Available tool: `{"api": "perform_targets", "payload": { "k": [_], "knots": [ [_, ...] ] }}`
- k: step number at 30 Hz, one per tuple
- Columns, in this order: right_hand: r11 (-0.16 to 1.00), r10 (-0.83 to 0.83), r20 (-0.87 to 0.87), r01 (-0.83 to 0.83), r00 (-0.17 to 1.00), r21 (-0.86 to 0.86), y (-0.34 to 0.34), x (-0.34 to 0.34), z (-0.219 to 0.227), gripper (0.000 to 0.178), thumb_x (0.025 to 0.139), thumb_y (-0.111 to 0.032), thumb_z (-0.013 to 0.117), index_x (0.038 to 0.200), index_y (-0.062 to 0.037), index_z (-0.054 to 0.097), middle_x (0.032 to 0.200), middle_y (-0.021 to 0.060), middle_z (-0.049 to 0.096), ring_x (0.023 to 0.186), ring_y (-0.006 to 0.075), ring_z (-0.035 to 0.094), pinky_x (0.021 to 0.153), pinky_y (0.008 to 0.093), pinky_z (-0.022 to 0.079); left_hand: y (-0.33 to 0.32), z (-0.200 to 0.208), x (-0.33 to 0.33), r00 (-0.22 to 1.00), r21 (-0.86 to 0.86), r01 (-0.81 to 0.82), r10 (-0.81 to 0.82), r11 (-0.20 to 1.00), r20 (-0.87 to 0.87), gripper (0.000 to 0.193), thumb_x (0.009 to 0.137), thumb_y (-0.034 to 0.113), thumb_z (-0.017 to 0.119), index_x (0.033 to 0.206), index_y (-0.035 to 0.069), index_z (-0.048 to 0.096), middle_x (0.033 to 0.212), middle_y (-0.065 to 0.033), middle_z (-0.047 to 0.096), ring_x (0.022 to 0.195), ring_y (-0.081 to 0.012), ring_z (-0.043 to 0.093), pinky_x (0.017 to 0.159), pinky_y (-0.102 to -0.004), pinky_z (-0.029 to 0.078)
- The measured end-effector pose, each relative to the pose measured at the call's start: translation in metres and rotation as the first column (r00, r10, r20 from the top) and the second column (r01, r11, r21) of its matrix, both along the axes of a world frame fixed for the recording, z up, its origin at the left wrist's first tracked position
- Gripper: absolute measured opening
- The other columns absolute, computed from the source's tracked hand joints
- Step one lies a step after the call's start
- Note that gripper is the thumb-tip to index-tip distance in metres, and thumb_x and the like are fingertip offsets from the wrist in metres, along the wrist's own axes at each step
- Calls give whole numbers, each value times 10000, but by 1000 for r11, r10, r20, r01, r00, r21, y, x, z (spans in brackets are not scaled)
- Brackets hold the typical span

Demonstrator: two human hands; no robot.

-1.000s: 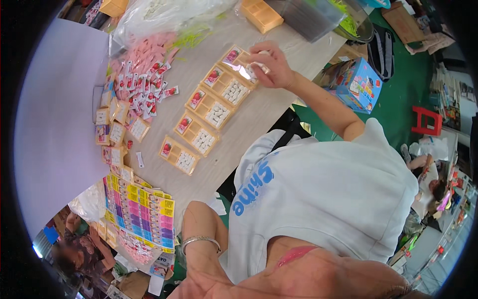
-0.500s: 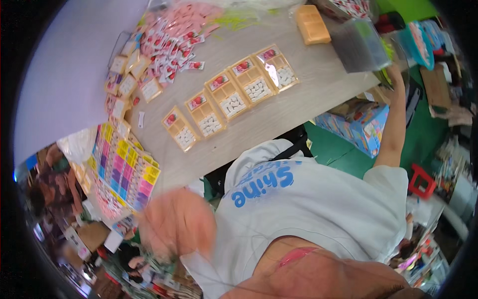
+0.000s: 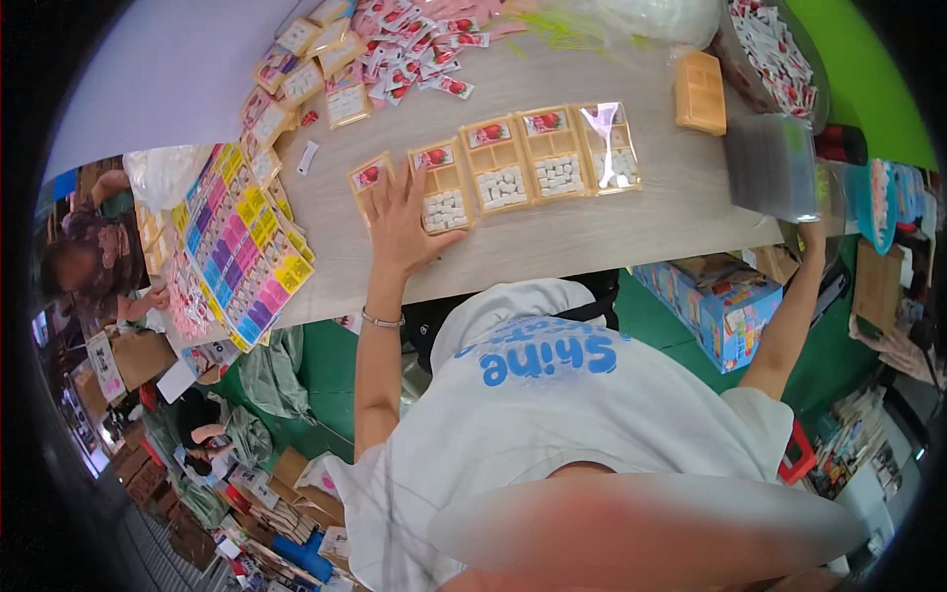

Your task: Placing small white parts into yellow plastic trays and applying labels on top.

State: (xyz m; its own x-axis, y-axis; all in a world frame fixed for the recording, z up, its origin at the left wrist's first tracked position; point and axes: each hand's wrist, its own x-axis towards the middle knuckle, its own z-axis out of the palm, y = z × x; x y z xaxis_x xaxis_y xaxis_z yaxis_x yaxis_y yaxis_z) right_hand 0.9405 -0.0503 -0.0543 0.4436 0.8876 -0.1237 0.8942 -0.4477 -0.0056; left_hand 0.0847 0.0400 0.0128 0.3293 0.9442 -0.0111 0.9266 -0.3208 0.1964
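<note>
Five cream compartment trays (image 3: 496,163) stand in a slanting row, with small white pieces in their lower sections and strawberry-printed sachets in upper ones. A shiny clear cover (image 3: 599,118) lies over the rightmost tray. My left hand (image 3: 402,225) rests with fingers spread across the two leftmost trays, partly hiding them. At the table's right edge, my right hand (image 3: 813,237) reaches up beside a stack of clear plastic covers (image 3: 769,173). Its fingers are mostly hidden there, so whether it grips one cannot be made out.
Loose strawberry sachets (image 3: 419,49) and filled trays (image 3: 301,81) lie far left. Colourful printed sheets (image 3: 242,247) cover the left side. An empty cream tray (image 3: 700,94) and a sachet bin (image 3: 774,54) stand far right. A blue box (image 3: 725,316) sits below the right edge.
My left hand, blurred and off the table before, has come forward onto the leftmost trays. My right hand stays by the clear covers. The whole view has shifted and turned.
</note>
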Motion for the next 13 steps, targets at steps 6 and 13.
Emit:
{"api": "perform_targets", "payload": {
  "k": [6,13],
  "knots": [
    [988,-120,28,117,992,103,-3,-31,29,410,945,-360,615,1228,-67,668,1142,263,692,1091,454,649,870,497,512,0,-8,-4,997,38,0,-4,999,81,1174,640,685,820,1582,150,369,1672,-79,282,1531,-382,198,1233,-567,104],
    [910,171,31,-170,985,379,-9,18,5,483,917,-440,663,1216,-61,692,1205,249,694,1125,388,668,907,502,504,3,-13,-5,995,36,5,-8,999,95,1144,676,670,810,1580,131,361,1676,-66,274,1510,-371,226,1231,-556,130]
  ]
}}
